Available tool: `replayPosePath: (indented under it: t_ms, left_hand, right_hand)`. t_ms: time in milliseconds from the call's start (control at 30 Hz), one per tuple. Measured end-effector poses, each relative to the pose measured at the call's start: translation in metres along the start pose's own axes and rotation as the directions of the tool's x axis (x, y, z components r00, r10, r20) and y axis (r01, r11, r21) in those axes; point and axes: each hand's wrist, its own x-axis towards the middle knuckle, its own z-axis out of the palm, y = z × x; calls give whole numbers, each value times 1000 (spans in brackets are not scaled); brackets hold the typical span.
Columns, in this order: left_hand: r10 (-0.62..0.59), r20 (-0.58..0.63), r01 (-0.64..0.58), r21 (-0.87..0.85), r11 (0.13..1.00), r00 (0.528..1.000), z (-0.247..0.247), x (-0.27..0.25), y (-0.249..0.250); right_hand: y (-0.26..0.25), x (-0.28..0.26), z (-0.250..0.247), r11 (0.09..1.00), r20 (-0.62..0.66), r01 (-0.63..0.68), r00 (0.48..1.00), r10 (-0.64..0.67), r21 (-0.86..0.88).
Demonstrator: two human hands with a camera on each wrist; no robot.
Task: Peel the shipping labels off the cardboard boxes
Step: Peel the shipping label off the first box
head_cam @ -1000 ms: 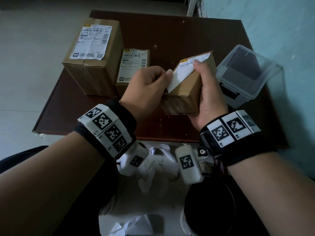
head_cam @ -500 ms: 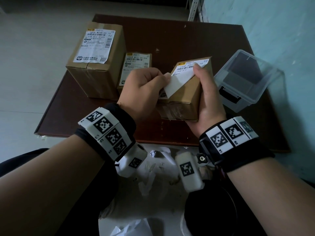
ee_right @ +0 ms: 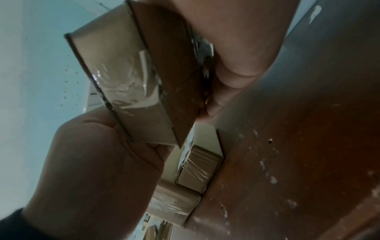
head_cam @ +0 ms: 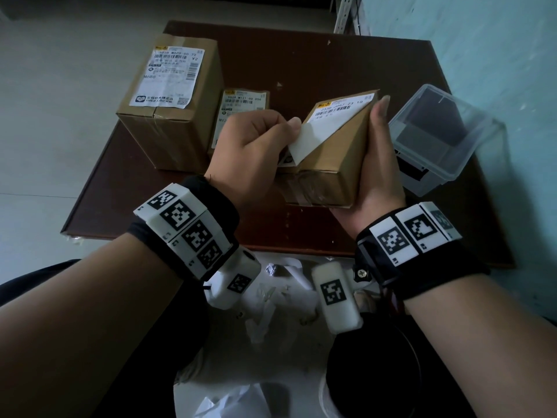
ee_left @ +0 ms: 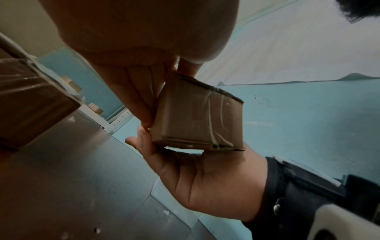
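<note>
A peeled corner of the shipping label (head_cam: 328,128) is pinched between the thumb and curled fingers of the left hand (head_cam: 253,152), just left of centre in the head view. The lifted part of the label is folded back so that its blank white underside is shown, while its printed upper strip with barcodes is still stuck along the far edge of the small box (head_cam: 334,167). The small box is gripped by the right hand (head_cam: 379,176), with the thumb laid up along its right side and the palm wrapped under and behind it; it is held tilted and raised above the table (head_cam: 361,70). In the left wrist view the taped end of the small box (ee_left: 197,120) is seen resting on the right hand (ee_left: 205,175), and in the right wrist view the same box (ee_right: 131,81) is seen from below, clear tape shining across its end.

Two more boxes are stood on the brown table in the upper left of the head view. The large box (head_cam: 168,116) carries a full label (head_cam: 171,76) on its top. A middle box (head_cam: 238,104) is set just beside it, partly hidden behind the left hand, its own label also intact. A clear plastic tub (head_cam: 437,140) is placed at the right edge of the table. Crumpled white scraps (head_cam: 271,291) are seen low in the frame, between the wrists.
</note>
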Motion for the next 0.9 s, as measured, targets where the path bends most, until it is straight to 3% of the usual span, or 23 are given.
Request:
replayPosePath:
  t_ms: [667, 900]
  left_hand:
    - [22, 8, -22, 39, 999, 1000, -3, 0, 3]
    - [128, -24, -116, 281, 953, 992, 0, -4, 3]
  right_hand:
    - [-7, -1, 2, 997, 2, -78, 997, 78, 16]
    - [-15, -3, 2, 966, -7, -245, 969, 246, 79]
